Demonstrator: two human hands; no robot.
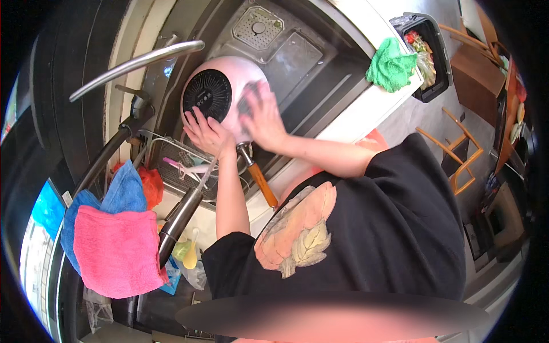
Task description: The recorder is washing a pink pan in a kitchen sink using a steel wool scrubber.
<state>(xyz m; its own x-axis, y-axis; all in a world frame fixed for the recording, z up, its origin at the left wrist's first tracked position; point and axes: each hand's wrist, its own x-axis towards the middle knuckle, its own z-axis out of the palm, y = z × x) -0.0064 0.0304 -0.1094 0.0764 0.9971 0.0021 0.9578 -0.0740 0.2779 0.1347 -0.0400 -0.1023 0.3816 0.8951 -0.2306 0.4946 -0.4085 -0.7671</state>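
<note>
A pan with a pink outside (246, 70) lies upside down in the sink (296, 92), its black round base (208, 92) facing up. From it a handle of metal and wood (261, 184) points towards my body. My left hand (208, 133) rests on the base and side, fingers spread. My right hand (263, 115), blurred, presses a grey scrubber (248, 98) against the pink side; the scrubber's material is unclear. A clear stream of water (209, 171) runs from the dark faucet (182, 223) to beside my left wrist.
A steel drain cover (258, 28) is at the sink's far end. A wire basket (171, 176) with utensils sits left of my left forearm. Pink (118, 253) and blue towels (124, 188) hang at left. A green cloth (391, 64) lies on the counter edge beside a waste bin (439, 55).
</note>
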